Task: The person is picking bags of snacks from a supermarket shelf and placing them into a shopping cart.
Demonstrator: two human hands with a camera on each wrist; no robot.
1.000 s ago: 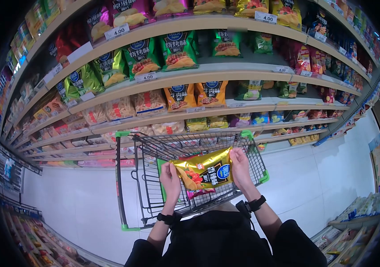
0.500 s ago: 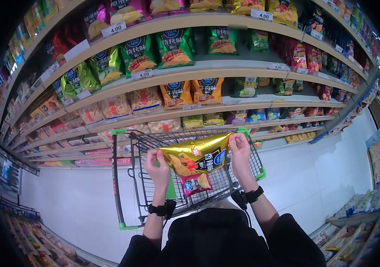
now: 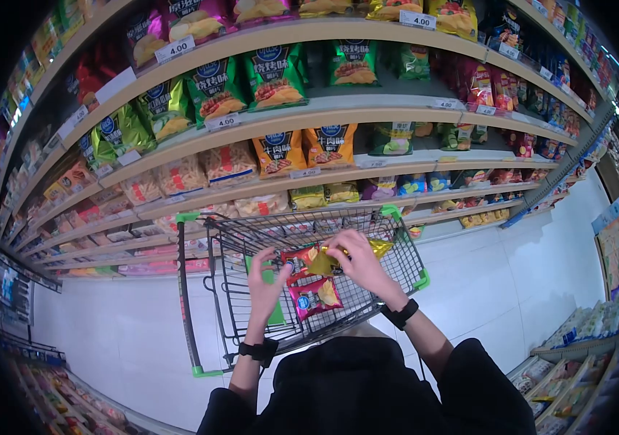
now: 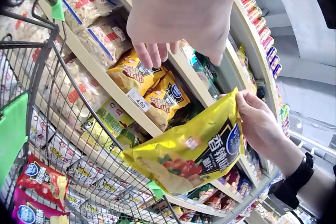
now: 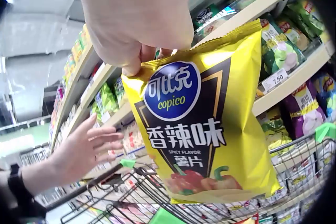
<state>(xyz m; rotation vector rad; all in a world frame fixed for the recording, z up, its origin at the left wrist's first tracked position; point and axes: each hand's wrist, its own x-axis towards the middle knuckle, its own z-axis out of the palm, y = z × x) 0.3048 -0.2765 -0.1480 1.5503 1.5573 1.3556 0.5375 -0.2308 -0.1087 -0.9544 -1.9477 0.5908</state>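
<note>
My right hand [image 3: 359, 261] pinches the top edge of a yellow bag of potato chips [image 5: 184, 103]. The bag hangs over the shopping cart [image 3: 185, 290], its front print facing the right wrist camera. From the head view it shows mostly as a gold edge beside the hand. To the left, my left hand [image 3: 264, 285] is off the bag, fingers spread and slightly bent, holding nothing. Inside the cart lie a red chip bag [image 4: 44, 180] and a pink chip bag [image 3: 315, 299], below the hands.
Beyond the cart a long shelf [image 3: 324, 116] carries rows of chip bags, with price tags along its edges. Green chip bags [image 3: 275, 75] and orange ones [image 3: 330, 147] stand on it. White floor [image 3: 491, 290] lies around the cart, with low shelving [image 3: 578, 351] at the lower right.
Both hands held the yellow chip bag by its ends before; the left hand has let go. The right hand has moved inward and the bag has turned, uncovering the red bag in the cart.
</note>
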